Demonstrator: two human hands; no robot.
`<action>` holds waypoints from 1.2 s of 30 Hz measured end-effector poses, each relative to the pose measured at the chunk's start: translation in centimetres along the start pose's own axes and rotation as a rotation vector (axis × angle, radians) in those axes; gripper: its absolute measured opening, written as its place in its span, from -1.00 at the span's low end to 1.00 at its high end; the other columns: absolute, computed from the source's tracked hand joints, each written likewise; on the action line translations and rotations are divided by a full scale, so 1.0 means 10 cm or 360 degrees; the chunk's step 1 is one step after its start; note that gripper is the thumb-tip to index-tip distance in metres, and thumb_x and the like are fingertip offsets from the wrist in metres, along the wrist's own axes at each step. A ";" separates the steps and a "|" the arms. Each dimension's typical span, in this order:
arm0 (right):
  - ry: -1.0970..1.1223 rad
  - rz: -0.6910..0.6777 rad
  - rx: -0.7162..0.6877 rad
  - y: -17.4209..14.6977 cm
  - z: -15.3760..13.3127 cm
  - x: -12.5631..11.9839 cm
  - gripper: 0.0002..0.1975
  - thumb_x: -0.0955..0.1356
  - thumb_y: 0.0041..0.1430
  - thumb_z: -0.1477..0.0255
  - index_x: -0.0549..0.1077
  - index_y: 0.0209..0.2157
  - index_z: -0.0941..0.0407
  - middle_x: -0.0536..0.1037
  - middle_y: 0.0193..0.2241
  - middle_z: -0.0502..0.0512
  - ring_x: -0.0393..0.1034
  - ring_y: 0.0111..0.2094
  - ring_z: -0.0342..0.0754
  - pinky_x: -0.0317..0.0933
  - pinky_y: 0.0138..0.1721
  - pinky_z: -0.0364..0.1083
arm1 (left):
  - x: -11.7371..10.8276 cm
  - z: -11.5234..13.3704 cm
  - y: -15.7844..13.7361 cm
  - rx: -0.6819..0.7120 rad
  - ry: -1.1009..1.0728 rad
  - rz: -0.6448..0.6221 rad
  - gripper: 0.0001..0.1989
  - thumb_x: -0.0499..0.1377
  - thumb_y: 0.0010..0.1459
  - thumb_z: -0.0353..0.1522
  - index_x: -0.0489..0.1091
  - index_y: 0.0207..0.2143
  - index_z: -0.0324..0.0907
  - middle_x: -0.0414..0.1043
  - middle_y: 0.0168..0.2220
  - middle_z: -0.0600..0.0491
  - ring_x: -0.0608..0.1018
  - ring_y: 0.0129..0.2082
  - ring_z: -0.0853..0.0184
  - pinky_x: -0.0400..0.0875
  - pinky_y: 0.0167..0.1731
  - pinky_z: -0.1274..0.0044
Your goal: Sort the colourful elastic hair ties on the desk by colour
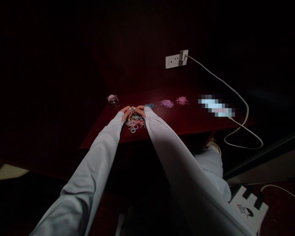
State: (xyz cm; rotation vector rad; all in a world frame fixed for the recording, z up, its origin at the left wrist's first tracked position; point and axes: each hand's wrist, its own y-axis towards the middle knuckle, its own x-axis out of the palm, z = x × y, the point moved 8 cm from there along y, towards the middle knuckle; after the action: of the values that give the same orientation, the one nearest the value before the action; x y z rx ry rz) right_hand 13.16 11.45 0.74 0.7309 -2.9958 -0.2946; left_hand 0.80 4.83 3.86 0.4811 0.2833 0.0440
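Note:
My left hand (pixel 126 111) and my right hand (pixel 139 110) meet at the fingertips above a mixed pile of small coloured hair ties (pixel 137 122) on the dark red table. Both hands have their fingers closed in a pinch. Something small and bluish-grey shows between the fingertips, too small to make out. Yellow, green, pink and purple loops lie just below the hands, partly covered by them. Right beside my right hand is a heap of blue hair ties (pixel 150 105). Farther right lie a purple heap (pixel 166 104) and a pink heap (pixel 182 100).
A clear jar (pixel 113 101) with something pale pink at its top stands at the back left. A blurred-out bright device (pixel 216 106) lies at the right, joined by a white cable (pixel 243 101) to a wall socket (pixel 172 61). A white bag (pixel 248 209) is below right.

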 end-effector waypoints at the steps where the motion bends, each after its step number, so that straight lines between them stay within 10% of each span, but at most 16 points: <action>1: -0.0002 -0.0006 -0.0004 0.00 0.01 0.00 -0.36 0.59 0.09 -0.24 0.48 -0.48 0.06 0.52 -0.56 -0.11 0.39 -0.51 -0.16 0.36 -0.44 -0.17 | 0.00 0.01 0.00 0.0000 0.0006 0.0003 -0.18 0.34 0.09 0.45 0.32 -0.50 -0.12 0.22 -0.55 0.16 0.22 -0.52 0.40 0.14 -0.45 0.48; 36: -0.0145 0.0018 0.0019 0.00 0.09 -0.02 -0.35 0.51 0.22 -0.27 0.57 -0.42 0.07 0.60 -0.50 -0.07 0.43 -0.48 -0.17 0.40 -0.37 -0.19 | 0.02 -0.05 -0.01 -0.0039 0.0030 -0.0021 -0.19 0.32 0.12 0.45 0.31 -0.49 -0.10 0.25 -0.58 0.15 0.24 -0.54 0.39 0.15 -0.44 0.46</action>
State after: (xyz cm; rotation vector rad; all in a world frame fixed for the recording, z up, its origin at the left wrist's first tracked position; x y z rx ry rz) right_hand 13.29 11.74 -0.14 0.7207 -3.0885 -0.3184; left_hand 0.82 5.02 3.37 0.4549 0.3038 0.0393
